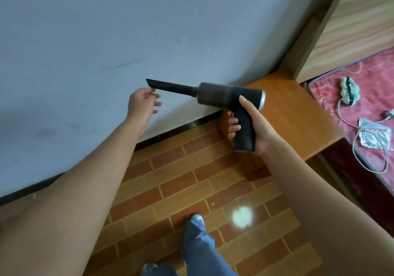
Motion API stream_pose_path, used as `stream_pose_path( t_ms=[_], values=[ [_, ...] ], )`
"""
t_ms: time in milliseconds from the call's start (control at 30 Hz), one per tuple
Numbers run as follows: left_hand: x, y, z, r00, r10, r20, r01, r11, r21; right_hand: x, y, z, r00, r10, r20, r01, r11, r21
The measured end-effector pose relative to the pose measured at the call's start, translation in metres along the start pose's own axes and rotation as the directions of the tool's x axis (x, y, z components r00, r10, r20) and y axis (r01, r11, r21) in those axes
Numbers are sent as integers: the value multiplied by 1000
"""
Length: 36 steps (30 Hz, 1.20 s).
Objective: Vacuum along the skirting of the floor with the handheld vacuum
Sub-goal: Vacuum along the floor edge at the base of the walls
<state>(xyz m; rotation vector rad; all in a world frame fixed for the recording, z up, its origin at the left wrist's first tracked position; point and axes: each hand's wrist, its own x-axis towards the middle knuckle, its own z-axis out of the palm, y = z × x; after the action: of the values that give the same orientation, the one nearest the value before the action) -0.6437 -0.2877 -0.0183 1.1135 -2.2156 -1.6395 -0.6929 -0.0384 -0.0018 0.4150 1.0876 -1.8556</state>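
Note:
My right hand [253,126] grips the pistol handle of the black handheld vacuum [226,95], held level in the air with its long crevice nozzle [170,88] pointing left along the pale wall. My left hand [142,104] hovers with relaxed, spread fingers just below the nozzle's slanted tip, its fingertips at or almost at the tip. The dark skirting [177,129] runs diagonally where the wall meets the brick-patterned floor [191,179], well below the vacuum.
An orange wooden bedside ledge [298,113] stands right of the vacuum against the wall. Beyond it a red mattress [362,79] carries a cable, a foil packet [375,136] and a green hair clip [348,91]. My legs and shoe [197,220] stand on the floor below.

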Motion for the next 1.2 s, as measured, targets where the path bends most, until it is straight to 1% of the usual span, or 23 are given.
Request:
stream_pose_path(
  t_ms=[100, 300, 467, 600, 700, 900, 1067, 1200],
  values=[
    [-8, 2, -15, 998, -32, -54, 29, 998, -59, -1, -2, 8, 999, 14, 36, -13, 1000, -18],
    [-36, -8, -45, 983, -83, -162, 59, 987, -150, -3, 1, 26, 988, 82, 128, -64, 988, -137],
    [-68, -21, -65, 944, -137, -299, 59, 965, -257, -3, 7, 40, 966, 151, 208, -94, 961, -259],
    [-98, -34, -80, 914, -162, -372, 49, 954, -295, -6, 18, 47, 943, 208, 260, -114, 935, -334],
    [-124, -44, -86, 891, -192, -411, 56, 945, -322, -16, 28, 48, 931, 244, 270, -127, 913, -387],
    [-179, -57, -85, 849, -226, -478, 41, 929, -367, -45, 44, 36, 905, 287, 313, -127, 886, -445],
    [-249, -63, -65, 760, -216, -612, -46, 923, -383, -87, 62, 9, 882, 321, 346, -128, 869, -478],
    [-313, -76, -47, 730, -216, -648, -58, 926, -374, -129, 78, -19, 864, 351, 361, -120, 840, -529]
  ],
)
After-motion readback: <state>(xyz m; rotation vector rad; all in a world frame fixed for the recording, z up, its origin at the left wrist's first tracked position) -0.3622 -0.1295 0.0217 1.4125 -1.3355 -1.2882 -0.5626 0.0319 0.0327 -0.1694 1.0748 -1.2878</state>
